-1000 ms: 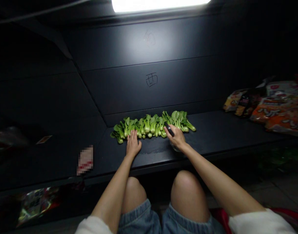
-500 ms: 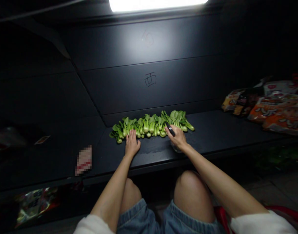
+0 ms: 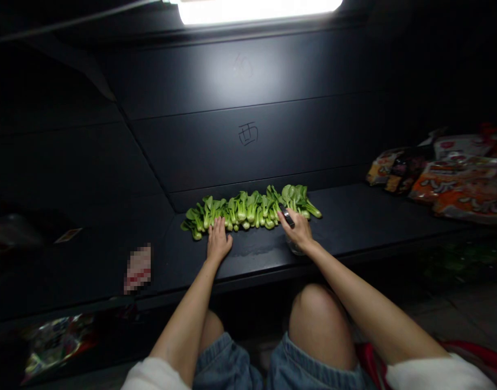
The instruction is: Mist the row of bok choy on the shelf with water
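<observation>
Green, leafy bok choy w/ pale stems (image 3: 242, 214) lies in a long L-to-R row on the dark flat shelf (image 3: 346, 216), just past L hand (image 3: 219, 242): fingers near straight, no hold. R hand (image 3: 301, 232), nearer R end, has fingers curled round a black-topped clear bottle (image 3: 289, 218).

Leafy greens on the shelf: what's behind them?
Behind the leafy greens rises a dark wall panel with black writing on it. They hide whatever lies low down, directly behind them, so that can't be seen.
</observation>
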The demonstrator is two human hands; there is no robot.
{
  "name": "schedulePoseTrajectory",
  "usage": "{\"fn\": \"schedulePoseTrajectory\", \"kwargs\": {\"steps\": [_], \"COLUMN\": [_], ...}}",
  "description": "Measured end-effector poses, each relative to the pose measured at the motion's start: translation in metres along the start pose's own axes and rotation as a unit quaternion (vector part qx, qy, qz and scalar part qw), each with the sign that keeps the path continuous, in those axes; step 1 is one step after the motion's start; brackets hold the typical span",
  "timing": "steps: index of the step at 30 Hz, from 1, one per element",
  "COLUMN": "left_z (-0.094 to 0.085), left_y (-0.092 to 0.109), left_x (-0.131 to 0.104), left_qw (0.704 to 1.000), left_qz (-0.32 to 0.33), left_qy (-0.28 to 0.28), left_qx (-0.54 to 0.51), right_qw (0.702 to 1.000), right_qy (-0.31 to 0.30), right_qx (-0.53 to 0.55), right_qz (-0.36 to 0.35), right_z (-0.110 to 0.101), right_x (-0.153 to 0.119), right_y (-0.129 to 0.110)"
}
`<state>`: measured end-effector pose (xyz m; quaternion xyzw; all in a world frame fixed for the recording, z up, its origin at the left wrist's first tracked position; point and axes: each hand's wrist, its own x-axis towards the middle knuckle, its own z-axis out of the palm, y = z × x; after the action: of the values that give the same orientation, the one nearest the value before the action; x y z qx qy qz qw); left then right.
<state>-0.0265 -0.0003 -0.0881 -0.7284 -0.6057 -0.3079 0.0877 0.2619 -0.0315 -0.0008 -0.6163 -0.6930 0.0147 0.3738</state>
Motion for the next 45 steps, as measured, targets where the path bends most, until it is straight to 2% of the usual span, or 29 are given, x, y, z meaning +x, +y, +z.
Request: {"fn": "schedulePoseTrajectory", "kwargs": {"steps": [9, 25, 34, 45], "left_z": [0.000, -0.001, 0.000, 0.000], "left_y": [0.000, 0.001, 0.001, 0.000], "left_x": [0.000, 0.000, 0.000, 0.000], "left_qw": [1.000, 1.000, 1.000, 1.000], "left_qz": [-0.005, -0.003, -0.003, -0.002], "left_qy": [-0.005, -0.004, -0.002, 0.003], "left_qx": [-0.002, 0.004, 0.006, -0.006], "right_qw": [0.998, 0.996, 0.997, 0.998], "right_qy": [0.022, 0.054, 0.003, -0.040], "right_qx": [-0.023, -0.012, -0.067, -0.036], "right_qz": [0.045, 0.071, 0.045, -0.024], "right_z": [-0.007, -0.015, -0.015, -0.007], "right_x": [0.000, -0.003, -0.004, -0.005], "right_y": [0.006, 0.019, 0.005, -0.024]}}
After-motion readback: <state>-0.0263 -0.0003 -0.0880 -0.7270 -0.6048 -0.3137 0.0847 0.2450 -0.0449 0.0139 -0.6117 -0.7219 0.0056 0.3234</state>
